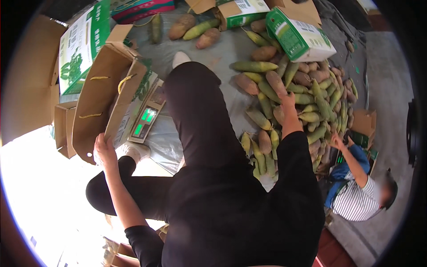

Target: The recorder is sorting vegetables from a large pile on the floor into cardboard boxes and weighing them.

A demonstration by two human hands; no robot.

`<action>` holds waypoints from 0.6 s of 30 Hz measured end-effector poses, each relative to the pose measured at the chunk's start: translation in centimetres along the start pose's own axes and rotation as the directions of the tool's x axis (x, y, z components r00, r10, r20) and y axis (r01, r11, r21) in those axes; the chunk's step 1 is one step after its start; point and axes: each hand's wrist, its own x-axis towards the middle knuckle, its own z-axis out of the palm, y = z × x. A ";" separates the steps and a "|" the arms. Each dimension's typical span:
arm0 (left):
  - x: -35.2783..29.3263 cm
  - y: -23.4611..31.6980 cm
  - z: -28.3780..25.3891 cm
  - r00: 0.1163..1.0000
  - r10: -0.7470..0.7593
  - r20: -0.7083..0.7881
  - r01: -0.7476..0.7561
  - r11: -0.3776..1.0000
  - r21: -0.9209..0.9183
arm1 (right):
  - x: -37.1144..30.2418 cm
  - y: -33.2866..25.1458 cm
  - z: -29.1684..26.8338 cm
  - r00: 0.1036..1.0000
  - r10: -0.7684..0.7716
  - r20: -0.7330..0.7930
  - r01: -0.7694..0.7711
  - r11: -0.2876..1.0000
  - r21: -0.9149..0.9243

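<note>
Reddish-brown: find the root (pixel 275 81) at two o'clock, on the near side of the heap (pixel 327 95), gripped round its lower end by the right hand (pixel 289 101). Note, towards nine o'clock, the left hand (pixel 105 153), with fingers apparently pinching the lower edge of the open carton (pixel 90 99). For good handling, shift the grip towards mid-length, lift clear without scraping neighbours, and steady that carton. Read the root's long axis from five to eleven o'clock, free end towards eleven.
</note>
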 end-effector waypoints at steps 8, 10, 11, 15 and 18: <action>-0.3 0.8 -1.8 0.999 -0.050 0.019 0.048 0.995 0.084 | -0.3 -0.1 1.7 0.867 0.208 0.452 -0.466 0.660 0.589; -0.8 1.0 -2.5 0.997 -0.071 0.001 0.070 0.991 0.118 | -2.1 -1.6 2.4 0.869 0.217 0.445 -0.472 0.631 0.615; -1.2 0.7 -2.9 0.996 -0.093 0.004 0.092 0.987 0.133 | -3.1 -2.9 2.5 0.865 0.217 0.452 -0.473 0.653 0.592; -1.0 0.9 -2.5 0.996 -0.085 0.024 0.080 0.985 0.152 | -3.6 -3.6 1.7 0.922 0.239 0.305 -0.381 0.706 0.597; -1.2 1.2 -2.8 0.995 -0.098 0.026 0.092 0.983 0.161 | -5.7 -5.7 1.4 0.920 0.298 0.254 -0.391 0.726 0.565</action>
